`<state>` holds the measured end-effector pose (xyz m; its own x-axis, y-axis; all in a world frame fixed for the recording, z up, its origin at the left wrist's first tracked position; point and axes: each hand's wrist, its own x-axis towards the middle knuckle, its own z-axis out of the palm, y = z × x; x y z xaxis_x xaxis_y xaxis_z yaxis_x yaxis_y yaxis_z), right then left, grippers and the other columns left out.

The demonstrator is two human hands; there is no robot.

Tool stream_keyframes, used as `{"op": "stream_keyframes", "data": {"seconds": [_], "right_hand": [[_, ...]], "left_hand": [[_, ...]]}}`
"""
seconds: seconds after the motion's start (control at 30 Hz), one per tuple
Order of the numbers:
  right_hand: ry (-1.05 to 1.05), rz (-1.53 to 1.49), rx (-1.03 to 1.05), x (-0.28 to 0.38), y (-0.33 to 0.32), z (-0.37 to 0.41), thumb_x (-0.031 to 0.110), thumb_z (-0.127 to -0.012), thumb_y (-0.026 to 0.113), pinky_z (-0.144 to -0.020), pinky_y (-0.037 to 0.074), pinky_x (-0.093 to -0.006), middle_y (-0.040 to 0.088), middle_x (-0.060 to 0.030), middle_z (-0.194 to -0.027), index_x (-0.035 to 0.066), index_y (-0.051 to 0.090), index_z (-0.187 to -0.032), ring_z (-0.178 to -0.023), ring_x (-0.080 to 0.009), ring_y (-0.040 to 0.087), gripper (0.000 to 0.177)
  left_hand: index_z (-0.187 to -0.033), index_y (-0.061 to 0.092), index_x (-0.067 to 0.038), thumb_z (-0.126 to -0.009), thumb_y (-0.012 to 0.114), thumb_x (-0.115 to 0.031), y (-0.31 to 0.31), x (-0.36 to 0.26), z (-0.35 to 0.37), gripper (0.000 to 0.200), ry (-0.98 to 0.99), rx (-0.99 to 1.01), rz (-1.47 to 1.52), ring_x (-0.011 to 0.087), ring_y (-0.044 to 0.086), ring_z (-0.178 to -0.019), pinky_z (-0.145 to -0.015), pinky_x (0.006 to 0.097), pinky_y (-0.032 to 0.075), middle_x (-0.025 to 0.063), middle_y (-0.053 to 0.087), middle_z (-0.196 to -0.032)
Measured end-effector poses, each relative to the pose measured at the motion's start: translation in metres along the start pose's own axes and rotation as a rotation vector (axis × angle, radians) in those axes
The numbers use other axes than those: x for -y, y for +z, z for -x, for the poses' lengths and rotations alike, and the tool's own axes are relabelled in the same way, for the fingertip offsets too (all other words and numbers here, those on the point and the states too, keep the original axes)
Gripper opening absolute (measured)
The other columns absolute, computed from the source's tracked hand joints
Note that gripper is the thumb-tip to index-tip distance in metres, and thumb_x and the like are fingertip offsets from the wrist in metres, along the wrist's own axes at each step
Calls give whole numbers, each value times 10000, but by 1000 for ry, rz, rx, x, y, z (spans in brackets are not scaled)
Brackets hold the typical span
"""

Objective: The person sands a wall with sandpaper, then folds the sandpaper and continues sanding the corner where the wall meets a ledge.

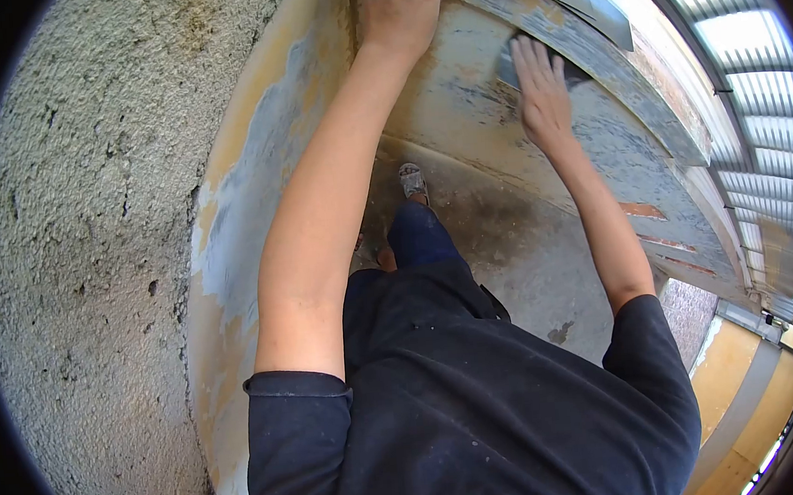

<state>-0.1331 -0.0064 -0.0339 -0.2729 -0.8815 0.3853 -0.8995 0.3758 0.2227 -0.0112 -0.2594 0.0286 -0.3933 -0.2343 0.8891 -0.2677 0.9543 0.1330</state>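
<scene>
My right hand (pixel 544 95) presses with straight fingers on a dark grey sheet that looks like sandpaper (pixel 508 69), against a worn panel (pixel 459 87). The panel is patchy grey, white and yellowish, with dark scuffs around the sheet. My left hand (pixel 403 10) rests at the top of the view, near the corner where the panel meets a side panel (pixel 265 137). Its fingers are partly cut off by the frame; they look outstretched, with nothing visible in them.
A rough stucco wall (pixel 113 267) stands close on my left. Overlapping strips (pixel 586 59) line the panel's upper edge, and reddish-brown gouges (pixel 668 244) mark it at right. Below is a stained concrete floor (pixel 545 269). Corrugated translucent sheeting (pixel 778 110) is at far right.
</scene>
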Motion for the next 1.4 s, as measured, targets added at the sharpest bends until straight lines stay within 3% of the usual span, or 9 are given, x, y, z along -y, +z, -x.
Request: {"op": "stream_keyframes", "data": {"seconds": [0.17, 0.33, 0.4, 0.47, 0.6, 0.77, 0.97, 1.13, 1.4], "right_hand": [[-65, -192, -89, 2, -13, -7, 16, -969, 468, -1246, 343, -529, 463, -128, -1661, 52, 433, -1610, -1527, -334, 436, 643], [-22, -56, 48, -27, -15, 26, 14, -968, 458, -1253, 325, -551, 448, -138, -1671, 57, 411, -1628, -1548, -339, 412, 662], [-15, -91, -6, -9, -7, 8, 15, -968, 456, -1251, 322, -560, 445, -147, -1671, 54, 408, -1628, -1551, -343, 406, 663], [-20, -137, -72, 18, -4, -15, 25, -967, 460, -1255, 317, -546, 447, -162, -1666, 47, 413, -1623, -1554, -341, 398, 658], [-49, -197, -86, 5, -12, -10, 35, -970, 460, -1262, 314, -518, 452, -154, -1664, 43, 422, -1618, -1554, -335, 400, 649], [-39, -39, 49, -30, -26, 23, 44, -971, 468, -1259, 323, -508, 460, -151, -1657, 41, 425, -1614, -1550, -332, 404, 644], [-83, -106, -103, 23, 1, -27, 49, -963, 469, -1261, 323, -497, 459, -157, -1656, 40, 424, -1612, -1553, -326, 400, 650], [-48, -37, 59, -34, -23, 30, 10, -946, 463, -1259, 321, -495, 469, -131, -1655, 37, 424, -1610, -1555, -317, 400, 666], [-24, -90, -62, 18, -1, -8, 25, -957, 464, -1247, 333, -520, 467, -133, -1657, 30, 417, -1612, -1559, -315, 397, 656]], "left_hand": [[-1453, 558, -131, -982, 583, -204, -7, -4, 0, 478, -4, 50, 47, 258, 556, -1375, -1051, 468, 402, 62, 599, -1444], [-1436, 571, -128, -965, 619, -285, -5, -2, 2, 498, -6, 25, 16, 255, 566, -1363, -1052, 464, 400, 66, 603, -1444], [-1432, 575, -125, -955, 635, -318, 0, 1, 0, 517, 12, 18, -6, 256, 568, -1360, -1050, 463, 400, 67, 603, -1443], [-1435, 574, -118, -955, 633, -312, 3, 1, 3, 520, 20, 6, -48, 259, 568, -1361, -1052, 461, 403, 69, 604, -1438], [-1432, 578, -123, -982, 586, -222, -7, -3, -2, 461, 15, -16, 68, 261, 567, -1363, -1060, 463, 406, 70, 605, -1433], [-1450, 568, -135, -971, 614, -250, 2, -1, 1, 495, 7, 30, -36, 262, 563, -1370, -1039, 460, 411, 62, 606, -1431], [-1445, 568, -128, -982, 578, -182, -10, -8, -2, 466, 8, 28, -1, 268, 559, -1375, -1043, 458, 407, 70, 606, -1430], [-1431, 576, -125, -977, 584, -185, 1, -3, 1, 459, 7, 20, -4, 265, 565, -1369, -1047, 461, 405, 70, 609, -1428], [-1427, 581, -132, -976, 575, -163, 0, -3, 1, 452, 19, -16, 11, 252, 572, -1360, -1041, 453, 414, 55, 614, -1421]]}}
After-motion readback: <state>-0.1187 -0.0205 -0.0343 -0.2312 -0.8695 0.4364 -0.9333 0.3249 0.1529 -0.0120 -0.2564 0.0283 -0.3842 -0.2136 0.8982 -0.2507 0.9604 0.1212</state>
